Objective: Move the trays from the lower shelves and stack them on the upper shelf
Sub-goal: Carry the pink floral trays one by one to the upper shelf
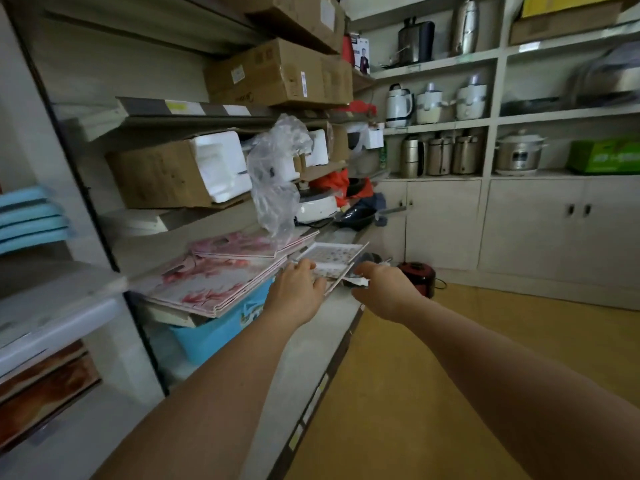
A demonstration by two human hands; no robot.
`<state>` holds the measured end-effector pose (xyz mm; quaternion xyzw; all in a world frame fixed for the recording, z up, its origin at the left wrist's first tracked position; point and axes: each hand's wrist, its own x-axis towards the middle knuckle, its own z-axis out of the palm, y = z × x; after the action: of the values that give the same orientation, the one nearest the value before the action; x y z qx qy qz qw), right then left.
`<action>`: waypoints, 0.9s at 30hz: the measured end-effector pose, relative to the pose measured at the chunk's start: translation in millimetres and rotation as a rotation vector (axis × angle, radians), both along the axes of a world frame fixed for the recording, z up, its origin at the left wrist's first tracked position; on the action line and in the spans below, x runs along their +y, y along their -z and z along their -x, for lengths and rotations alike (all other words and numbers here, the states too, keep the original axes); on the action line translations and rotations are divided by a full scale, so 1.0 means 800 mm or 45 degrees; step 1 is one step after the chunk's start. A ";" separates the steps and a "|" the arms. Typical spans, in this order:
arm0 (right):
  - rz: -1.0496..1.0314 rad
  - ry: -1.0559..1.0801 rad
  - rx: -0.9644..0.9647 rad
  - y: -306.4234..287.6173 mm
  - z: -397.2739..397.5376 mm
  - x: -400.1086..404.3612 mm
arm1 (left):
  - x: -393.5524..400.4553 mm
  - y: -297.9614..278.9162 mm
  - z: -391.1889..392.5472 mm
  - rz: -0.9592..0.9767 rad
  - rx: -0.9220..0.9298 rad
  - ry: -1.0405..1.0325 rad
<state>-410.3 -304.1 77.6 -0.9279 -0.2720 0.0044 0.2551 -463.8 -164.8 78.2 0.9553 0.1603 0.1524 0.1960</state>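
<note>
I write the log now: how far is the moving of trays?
Done: nothing clearly; the pink floral trays already lie stacked on this shelf. In hand: left hand and right hand hold the small white patterned tray. Left: stacking it.

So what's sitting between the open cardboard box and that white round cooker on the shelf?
In the head view, a crumpled clear plastic bag stands between the cardboard box and the white cooker.

Glossy floral trays (pixel 214 282) — seemingly plastic — beside crinkled clear film (pixel 277 174), matt cardboard boxes (pixel 162 174).
</note>
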 end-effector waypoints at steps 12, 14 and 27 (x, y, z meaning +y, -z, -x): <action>0.089 -0.216 0.067 0.004 -0.325 0.057 | 0.046 0.023 -0.300 0.009 0.109 -0.172; 0.118 -0.242 0.051 0.011 -0.373 0.076 | 0.060 0.033 -0.346 0.012 0.111 -0.182; 0.232 -0.695 -0.008 0.030 -0.609 0.231 | 0.172 0.059 -0.545 0.018 0.281 -0.541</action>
<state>77.3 -119.2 53.5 -0.8394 -0.5109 0.0946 0.1592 -27.4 -26.9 30.7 0.9097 0.3791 0.0836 0.1474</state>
